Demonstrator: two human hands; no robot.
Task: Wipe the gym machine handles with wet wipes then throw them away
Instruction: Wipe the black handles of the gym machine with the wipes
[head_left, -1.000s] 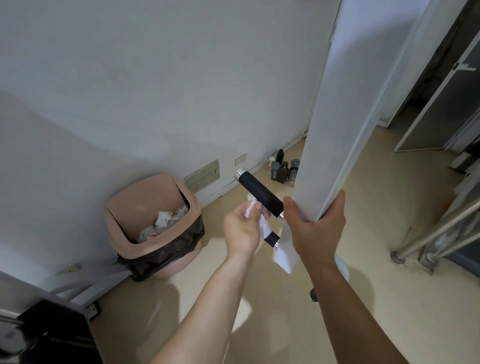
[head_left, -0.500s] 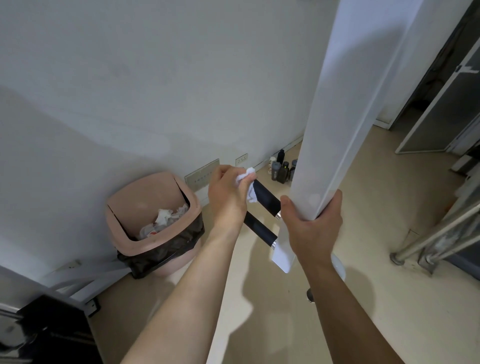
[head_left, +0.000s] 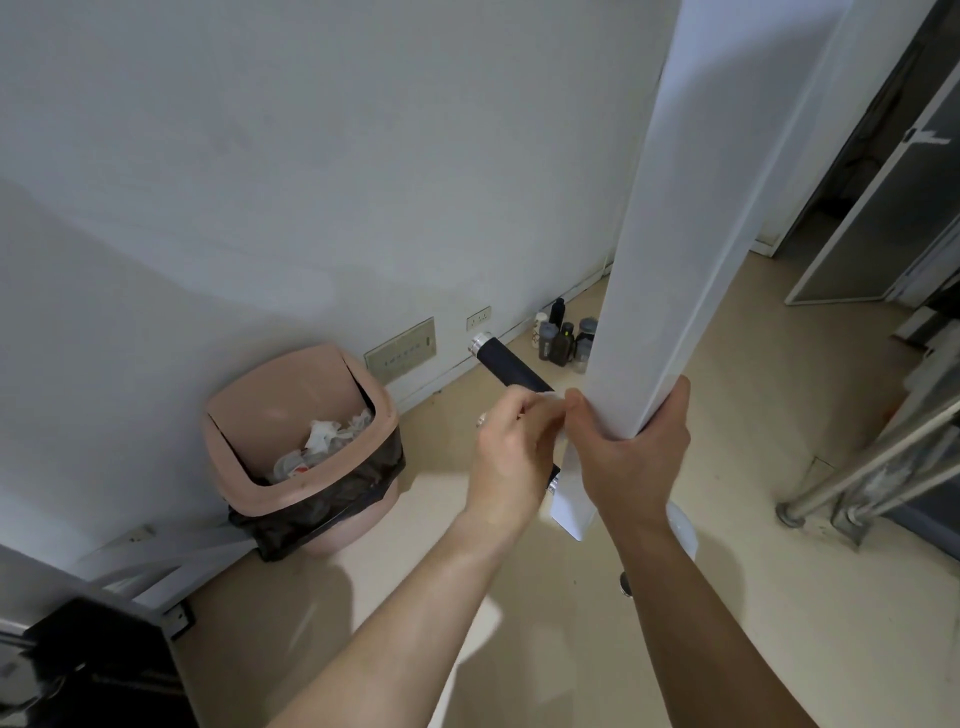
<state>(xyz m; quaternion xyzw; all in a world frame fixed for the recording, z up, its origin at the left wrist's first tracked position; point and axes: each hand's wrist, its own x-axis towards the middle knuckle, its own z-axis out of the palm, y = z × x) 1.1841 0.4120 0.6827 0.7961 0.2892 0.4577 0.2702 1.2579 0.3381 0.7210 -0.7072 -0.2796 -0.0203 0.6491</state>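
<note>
Hands: two, both busy.
Left hand (head_left: 511, 457): the fingers are curled and pinch a white wipe (head_left: 554, 404) at the fingertips.
Right hand (head_left: 629, 460): it grasps the lower end of the white post (head_left: 649, 260), thumb on the left face and fingers on the right edge.
Handles: two, black, both coming out of the post toward the left.
Upper handle (head_left: 514, 373): bare, with one silver cap at its free end.
Lower handle (head_left: 555, 474): the left hand covers its middle. Only a short black part beside the post and a silver tip left of the hand can be seen. I cannot tell if the fingers close round it.
Wipe: one, small, between the left fingertips and the right thumb, just under the root of the upper handle.
Bin (head_left: 280, 384): one, pink, on the floor by the wall, well left of the hands, lined with one black bag (head_left: 322, 506).
Used wipes (head_left: 322, 439): several crumpled white pieces in the bin. I cannot count them.
Bottles (head_left: 563, 340): about six, dark and grey, crowded by the wall behind the post.
Wall: one beige plate (head_left: 400, 349) and one small socket (head_left: 478, 318).
Tubes (head_left: 883, 457): at least two, metal, slanted, at the right.
</note>
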